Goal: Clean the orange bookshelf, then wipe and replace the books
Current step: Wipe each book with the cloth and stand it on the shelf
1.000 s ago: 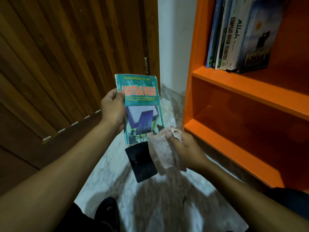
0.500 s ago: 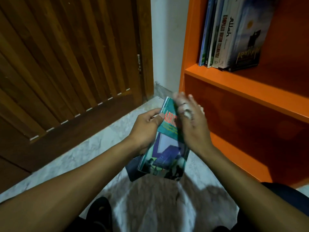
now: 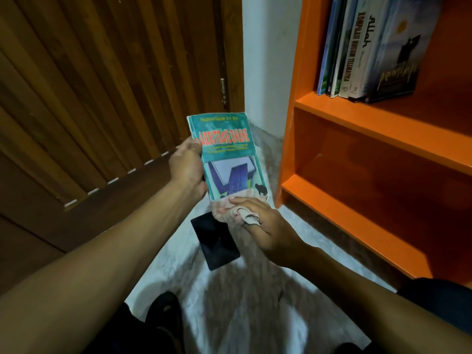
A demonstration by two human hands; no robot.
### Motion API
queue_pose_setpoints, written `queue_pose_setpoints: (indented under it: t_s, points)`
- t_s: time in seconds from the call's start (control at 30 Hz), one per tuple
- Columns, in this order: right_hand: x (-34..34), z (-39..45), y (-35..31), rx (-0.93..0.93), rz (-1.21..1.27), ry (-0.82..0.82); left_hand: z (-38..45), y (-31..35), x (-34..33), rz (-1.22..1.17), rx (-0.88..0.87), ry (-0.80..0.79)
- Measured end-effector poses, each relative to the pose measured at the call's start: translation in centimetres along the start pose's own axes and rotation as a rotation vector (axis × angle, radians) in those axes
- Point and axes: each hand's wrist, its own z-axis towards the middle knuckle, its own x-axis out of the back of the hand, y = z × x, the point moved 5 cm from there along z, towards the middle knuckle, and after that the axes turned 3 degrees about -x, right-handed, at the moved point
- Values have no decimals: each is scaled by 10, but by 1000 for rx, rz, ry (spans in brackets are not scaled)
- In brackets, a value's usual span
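My left hand [image 3: 187, 166] grips the left edge of a teal paperback [image 3: 227, 154] with a red title, cover facing me, held upright above the floor. My right hand [image 3: 260, 226] presses a pale crumpled cloth [image 3: 229, 210] against the book's bottom edge. The orange bookshelf [image 3: 370, 123] stands to the right. Its upper shelf holds several upright books [image 3: 370, 47]. The shelf compartment below them shows no books.
A dark flat phone-like slab [image 3: 215, 241] lies on the pale marble floor [image 3: 255, 302] under my hands. A slatted wooden door [image 3: 102, 98] fills the left side, with a white wall [image 3: 265, 60] between it and the shelf. My dark-clad knees sit at the bottom.
The book has turned from a tilted, lower position back to upright with its cover facing me. My right hand with the cloth has slid from the top of the cover down to its bottom edge.
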Motion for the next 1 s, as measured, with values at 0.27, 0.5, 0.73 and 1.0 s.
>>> queue_pose_setpoints:
  t_s: [0.27,0.5,0.73,1.0]
  points:
    - [3,-2,23,-321,144,-73,-6,22,-1,203,-258,-139]
    - [37,1,51,-549,499,252,-23,27,-20,399,-384,-397]
    - [64,13,34,-469,555,330,-36,41,-34,421,-424,-544]
    - [107,22,12,-393,456,454,-27,38,-32,734,-381,-624]
